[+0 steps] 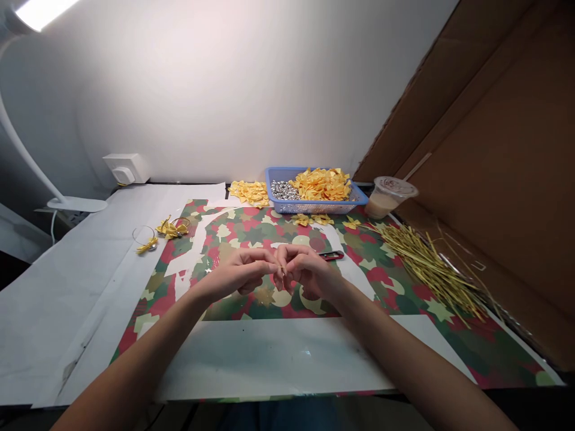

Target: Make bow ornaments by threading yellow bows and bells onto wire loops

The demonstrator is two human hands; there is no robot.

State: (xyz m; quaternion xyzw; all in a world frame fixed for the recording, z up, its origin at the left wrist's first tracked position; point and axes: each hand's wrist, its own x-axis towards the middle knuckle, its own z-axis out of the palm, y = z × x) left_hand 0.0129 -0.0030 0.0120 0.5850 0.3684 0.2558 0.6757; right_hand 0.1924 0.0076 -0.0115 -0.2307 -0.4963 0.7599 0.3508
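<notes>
My left hand (245,272) and my right hand (308,272) meet fingertip to fingertip above the patterned sheet, both closed in a pinch. Between them shows a thin yellow strand (281,268), very small and mostly hidden by the fingers. Just behind my right hand lies a dark cutter-like tool with a red edge (333,255), partly covered by the hand. Farther back are loose yellow ribbon bows (303,219). At the right spreads a bundle of thin yellow-green ties (426,263).
A blue basket (314,208) holds silver bells (284,190) and yellow bows; more bows (249,193) are heaped beside it. A lidded cup with a straw (389,197) stands near the cardboard wall (507,179). Wire rings with bows (173,228) lie left, near a lamp base (78,205).
</notes>
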